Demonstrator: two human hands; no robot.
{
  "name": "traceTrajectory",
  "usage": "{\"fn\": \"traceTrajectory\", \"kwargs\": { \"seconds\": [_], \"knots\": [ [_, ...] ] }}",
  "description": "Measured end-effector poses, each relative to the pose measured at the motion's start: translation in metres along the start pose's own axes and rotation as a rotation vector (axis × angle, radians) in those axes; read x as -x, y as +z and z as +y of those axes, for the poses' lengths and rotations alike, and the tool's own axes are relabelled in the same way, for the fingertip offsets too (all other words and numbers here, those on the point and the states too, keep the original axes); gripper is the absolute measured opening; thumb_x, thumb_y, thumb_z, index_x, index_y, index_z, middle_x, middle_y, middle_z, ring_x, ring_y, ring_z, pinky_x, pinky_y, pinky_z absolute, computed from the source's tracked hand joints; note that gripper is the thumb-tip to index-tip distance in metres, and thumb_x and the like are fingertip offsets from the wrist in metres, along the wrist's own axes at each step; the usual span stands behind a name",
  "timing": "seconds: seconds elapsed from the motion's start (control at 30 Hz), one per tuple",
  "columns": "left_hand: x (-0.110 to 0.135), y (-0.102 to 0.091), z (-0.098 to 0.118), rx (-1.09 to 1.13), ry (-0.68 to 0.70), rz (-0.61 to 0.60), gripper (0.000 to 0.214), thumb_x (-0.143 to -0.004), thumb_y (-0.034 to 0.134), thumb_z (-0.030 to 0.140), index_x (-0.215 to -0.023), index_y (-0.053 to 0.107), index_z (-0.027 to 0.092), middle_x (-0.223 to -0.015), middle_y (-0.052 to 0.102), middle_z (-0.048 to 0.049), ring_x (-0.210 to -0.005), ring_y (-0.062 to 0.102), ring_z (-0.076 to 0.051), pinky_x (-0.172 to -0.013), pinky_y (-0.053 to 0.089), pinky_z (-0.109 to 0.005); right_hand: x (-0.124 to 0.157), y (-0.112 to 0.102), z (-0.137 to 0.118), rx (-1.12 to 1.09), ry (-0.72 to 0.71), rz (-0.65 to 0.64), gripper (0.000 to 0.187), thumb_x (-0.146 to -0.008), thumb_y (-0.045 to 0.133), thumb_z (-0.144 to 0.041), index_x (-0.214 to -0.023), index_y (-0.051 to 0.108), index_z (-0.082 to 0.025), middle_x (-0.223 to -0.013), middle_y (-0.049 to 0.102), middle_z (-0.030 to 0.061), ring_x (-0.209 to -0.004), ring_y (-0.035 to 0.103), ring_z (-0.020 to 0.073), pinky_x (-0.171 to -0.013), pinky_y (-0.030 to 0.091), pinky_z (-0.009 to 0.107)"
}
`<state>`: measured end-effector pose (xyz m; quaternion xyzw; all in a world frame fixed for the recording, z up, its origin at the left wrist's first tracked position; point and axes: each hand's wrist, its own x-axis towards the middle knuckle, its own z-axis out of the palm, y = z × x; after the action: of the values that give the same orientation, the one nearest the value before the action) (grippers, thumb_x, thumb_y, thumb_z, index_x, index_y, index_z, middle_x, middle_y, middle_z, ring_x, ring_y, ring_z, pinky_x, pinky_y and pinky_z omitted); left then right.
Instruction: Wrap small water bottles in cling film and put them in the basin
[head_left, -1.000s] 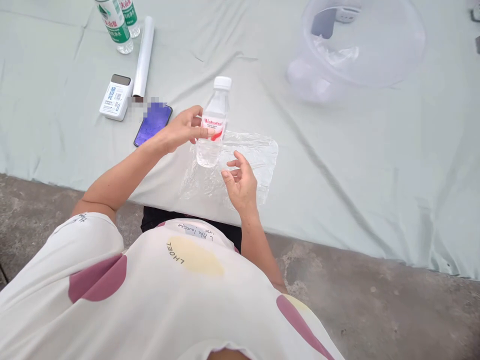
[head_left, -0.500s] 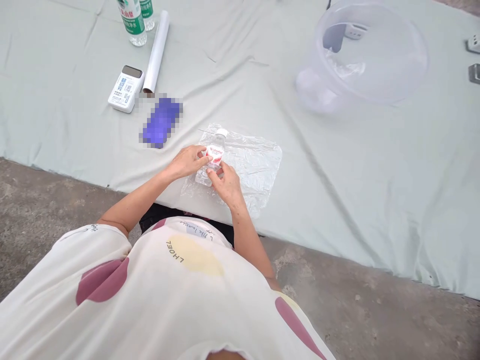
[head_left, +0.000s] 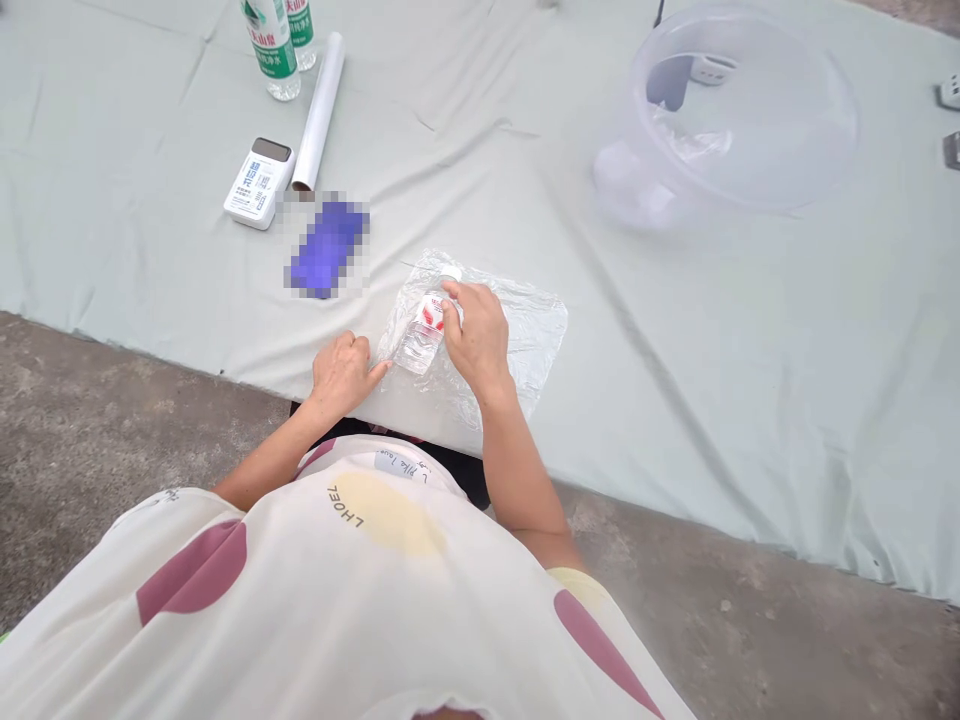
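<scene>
A small clear water bottle (head_left: pixel 422 330) with a red and white label and a white cap lies on its side on a sheet of clear plastic wrap (head_left: pixel 536 335), spread on the pale green cloth. My right hand (head_left: pixel 474 335) rests on the bottle's upper part, fingers curled round it. My left hand (head_left: pixel 341 372) lies on the cloth just left of the bottle, its fingers bent and a fingertip touching the near left edge of the wrap.
A large clear plastic basin (head_left: pixel 739 110) sits at the far right. At the far left are two green-labelled bottles (head_left: pixel 271 45), a white roll (head_left: pixel 319 110), a small white device (head_left: pixel 259 182) and a blurred purple phone (head_left: pixel 327 247). Bare concrete (head_left: pixel 750 610) borders the cloth (head_left: pixel 675 350).
The bottle went from upright in my left hand to lying on the wrap. My left hand let go and moved to the wrap's edge; my right hand now covers the bottle.
</scene>
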<state>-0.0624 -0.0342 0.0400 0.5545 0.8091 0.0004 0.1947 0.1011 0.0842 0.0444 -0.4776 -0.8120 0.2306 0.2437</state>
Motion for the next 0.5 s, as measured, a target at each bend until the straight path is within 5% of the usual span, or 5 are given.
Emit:
{"fn": "traceTrajectory", "kwargs": {
  "seconds": [0.1,0.3,0.5],
  "knots": [
    [0.003,0.005,0.005,-0.036,0.02,-0.041,0.026,-0.093,0.058,0.04,-0.096,0.067,0.016,-0.104,0.065,-0.0133,-0.101,0.063,-0.029,-0.078,0.046,-0.036,-0.044,0.014,-0.008,0.186,-0.168,-0.12,0.042,-0.096,0.036,-0.013,-0.121,0.069,-0.021,-0.124,0.063,0.0121,-0.111,0.056,0.0278,-0.091,0.05,0.043],
    [0.007,0.01,0.003,0.101,0.027,0.01,0.012,-0.091,0.054,0.023,-0.09,0.065,0.019,-0.104,0.065,-0.0105,-0.1,0.063,-0.027,-0.078,0.048,-0.036,-0.107,0.049,-0.029,0.489,-0.195,-0.464,0.036,-0.086,0.044,0.0,-0.101,0.073,-0.014,-0.118,0.062,0.0188,-0.113,0.056,0.0323,-0.087,0.048,0.044],
    [0.015,0.024,-0.001,0.462,0.181,0.199,0.005,-0.088,0.058,0.018,-0.085,0.058,0.021,-0.116,0.067,-0.0081,-0.104,0.065,-0.021,-0.087,0.053,-0.034,-0.109,0.025,-0.04,0.579,-0.237,-0.621,0.038,-0.079,0.046,0.008,-0.097,0.073,-0.012,-0.111,0.065,0.0192,-0.104,0.061,0.0311,-0.081,0.045,0.039]
  ]
}}
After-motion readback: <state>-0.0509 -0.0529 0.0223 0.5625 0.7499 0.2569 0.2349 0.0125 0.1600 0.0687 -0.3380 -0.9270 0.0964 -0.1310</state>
